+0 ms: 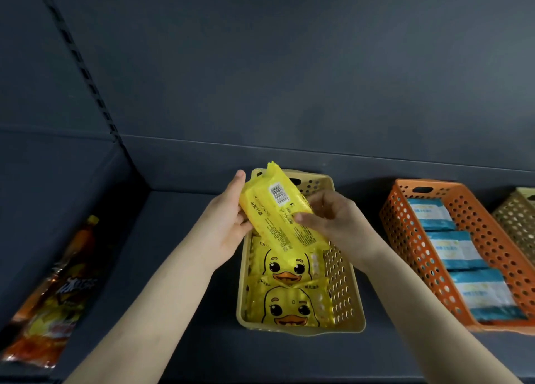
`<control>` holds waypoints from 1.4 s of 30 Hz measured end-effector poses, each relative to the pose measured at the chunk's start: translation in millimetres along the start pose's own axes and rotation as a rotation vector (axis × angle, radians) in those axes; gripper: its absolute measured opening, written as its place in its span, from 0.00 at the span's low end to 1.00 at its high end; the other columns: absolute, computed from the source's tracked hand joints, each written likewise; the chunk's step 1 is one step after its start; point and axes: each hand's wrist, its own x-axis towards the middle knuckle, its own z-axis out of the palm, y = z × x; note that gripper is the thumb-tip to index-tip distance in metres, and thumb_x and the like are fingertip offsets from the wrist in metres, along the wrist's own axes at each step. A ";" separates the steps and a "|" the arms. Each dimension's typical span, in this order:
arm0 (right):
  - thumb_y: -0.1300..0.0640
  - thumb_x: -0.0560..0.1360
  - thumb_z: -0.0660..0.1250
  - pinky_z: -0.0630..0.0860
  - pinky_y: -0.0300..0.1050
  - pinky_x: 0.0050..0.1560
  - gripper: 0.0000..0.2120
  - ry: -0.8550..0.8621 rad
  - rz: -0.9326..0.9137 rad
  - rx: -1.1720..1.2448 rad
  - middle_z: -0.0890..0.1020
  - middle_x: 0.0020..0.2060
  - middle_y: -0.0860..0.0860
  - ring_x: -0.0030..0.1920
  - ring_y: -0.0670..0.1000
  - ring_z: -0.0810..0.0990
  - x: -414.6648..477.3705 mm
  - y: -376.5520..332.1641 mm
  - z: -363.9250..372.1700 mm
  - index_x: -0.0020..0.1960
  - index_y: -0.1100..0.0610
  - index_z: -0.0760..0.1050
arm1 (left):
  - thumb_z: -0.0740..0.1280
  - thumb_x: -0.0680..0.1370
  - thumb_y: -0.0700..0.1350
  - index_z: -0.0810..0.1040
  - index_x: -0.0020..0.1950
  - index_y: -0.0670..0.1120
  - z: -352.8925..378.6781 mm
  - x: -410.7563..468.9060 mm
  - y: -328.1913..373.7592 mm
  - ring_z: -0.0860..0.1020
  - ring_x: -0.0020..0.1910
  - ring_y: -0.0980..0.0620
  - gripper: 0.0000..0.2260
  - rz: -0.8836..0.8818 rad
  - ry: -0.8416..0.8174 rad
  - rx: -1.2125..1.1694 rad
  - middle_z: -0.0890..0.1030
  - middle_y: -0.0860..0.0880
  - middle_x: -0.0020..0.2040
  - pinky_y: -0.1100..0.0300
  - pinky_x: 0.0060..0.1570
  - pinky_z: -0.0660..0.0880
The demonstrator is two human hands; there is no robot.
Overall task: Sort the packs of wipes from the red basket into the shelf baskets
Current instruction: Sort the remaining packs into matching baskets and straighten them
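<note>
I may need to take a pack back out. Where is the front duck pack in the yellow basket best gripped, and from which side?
Probably from above: the front duck pack lies flat, face up, and the walls of the yellow basket close its sides. Pinch its far edge, which seems to lie over the pack behind.

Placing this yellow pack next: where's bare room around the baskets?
Bare shelf left of the yellow basket toward the bottle, and between it and the orange basket. Crowded: orange basket, full of blue packs; yellow basket's near half, two duck packs.
</note>
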 end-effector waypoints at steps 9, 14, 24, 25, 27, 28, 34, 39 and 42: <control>0.34 0.66 0.71 0.72 0.51 0.65 0.33 -0.311 0.272 0.048 0.77 0.62 0.48 0.62 0.49 0.77 -4.1 20.4 4.1 0.67 0.46 0.70 | 0.67 0.78 0.48 0.75 0.53 0.44 23.0 -7.1 2.5 0.83 0.50 0.49 0.09 0.043 -0.084 -0.309 0.75 0.47 0.38 0.48 0.57 0.76; 0.47 0.62 0.80 0.72 0.61 0.65 0.45 -0.362 0.426 0.433 0.78 0.65 0.56 0.63 0.58 0.78 -4.6 24.8 1.5 0.73 0.53 0.61 | 0.67 0.74 0.46 0.77 0.42 0.49 17.9 -15.4 7.1 0.79 0.60 0.46 0.03 0.064 -0.249 -0.316 0.79 0.47 0.42 0.45 0.63 0.72; 0.62 0.64 0.76 0.82 0.48 0.41 0.31 0.068 0.247 0.158 0.81 0.54 0.54 0.48 0.55 0.84 1.6 3.4 -30.4 0.63 0.52 0.68 | 0.60 0.82 0.52 0.63 0.74 0.57 -20.7 -0.6 -16.2 0.63 0.67 0.63 0.20 0.261 -0.089 0.488 0.64 0.60 0.73 0.58 0.68 0.58; 0.63 0.65 0.76 0.82 0.47 0.40 0.31 0.080 0.244 0.133 0.80 0.54 0.54 0.48 0.55 0.84 1.3 2.4 -31.1 0.63 0.50 0.68 | 0.60 0.81 0.53 0.60 0.75 0.59 -18.3 -0.9 -18.0 0.62 0.67 0.63 0.22 0.228 -0.092 0.505 0.62 0.59 0.75 0.58 0.67 0.57; 0.63 0.66 0.77 0.81 0.44 0.39 0.32 0.081 0.252 0.081 0.80 0.52 0.54 0.47 0.53 0.84 0.7 1.5 -33.6 0.64 0.49 0.67 | 0.59 0.81 0.57 0.54 0.77 0.60 -13.2 -1.2 -21.4 0.61 0.70 0.60 0.26 0.165 -0.097 0.523 0.57 0.58 0.77 0.55 0.68 0.57; 0.63 0.66 0.77 0.81 0.43 0.39 0.32 0.063 0.260 0.057 0.81 0.51 0.54 0.46 0.53 0.84 0.9 0.4 -34.6 0.64 0.49 0.67 | 0.58 0.80 0.59 0.50 0.78 0.61 -11.7 -0.6 -22.5 0.58 0.73 0.57 0.28 0.143 -0.090 0.543 0.54 0.58 0.78 0.52 0.70 0.56; 0.51 0.66 0.77 0.79 0.50 0.53 0.27 -0.081 0.331 -0.213 0.78 0.55 0.49 0.52 0.51 0.81 28.6 -11.5 -19.0 0.63 0.50 0.74 | 0.48 0.80 0.64 0.45 0.78 0.60 -8.3 0.8 -28.0 0.57 0.76 0.50 0.28 0.093 -0.047 0.632 0.53 0.55 0.79 0.48 0.72 0.56; 0.43 0.55 0.81 0.81 0.54 0.53 0.41 -0.004 0.457 0.022 0.83 0.54 0.53 0.51 0.54 0.84 27.9 -2.2 2.0 0.63 0.55 0.72 | 0.41 0.80 0.65 0.51 0.78 0.59 -10.7 1.2 -39.0 0.57 0.77 0.50 0.28 0.041 -0.007 0.687 0.57 0.53 0.78 0.49 0.72 0.54; 0.56 0.60 0.79 0.78 0.62 0.54 0.39 0.004 0.525 0.286 0.79 0.57 0.52 0.55 0.58 0.80 10.5 7.6 -0.9 0.67 0.50 0.66 | 0.41 0.79 0.66 0.52 0.78 0.58 -12.4 4.9 -41.8 0.56 0.77 0.51 0.28 0.034 0.010 0.697 0.57 0.54 0.78 0.49 0.73 0.53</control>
